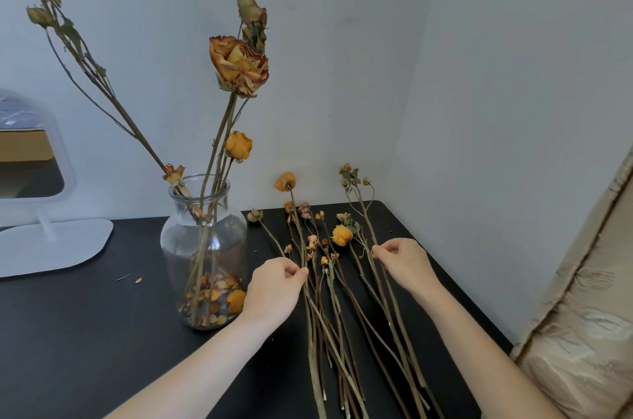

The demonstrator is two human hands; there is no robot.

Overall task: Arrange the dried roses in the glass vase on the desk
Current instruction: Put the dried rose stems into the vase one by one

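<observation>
While dried roses [339, 267] lie beside the vase [205, 247], both hands pinch stems

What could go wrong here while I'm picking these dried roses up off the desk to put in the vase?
1. The loose stems cross over each other, so lifting the one the left hand pinches may drag its neighbours along.
2. Petals already lie in the glass vase, so the heads probably shed easily; a tight grip from the right hand could snap its stem.
3. The left forearm is close beside the vase, whose roses lean left; a nudge might tip it.
</observation>
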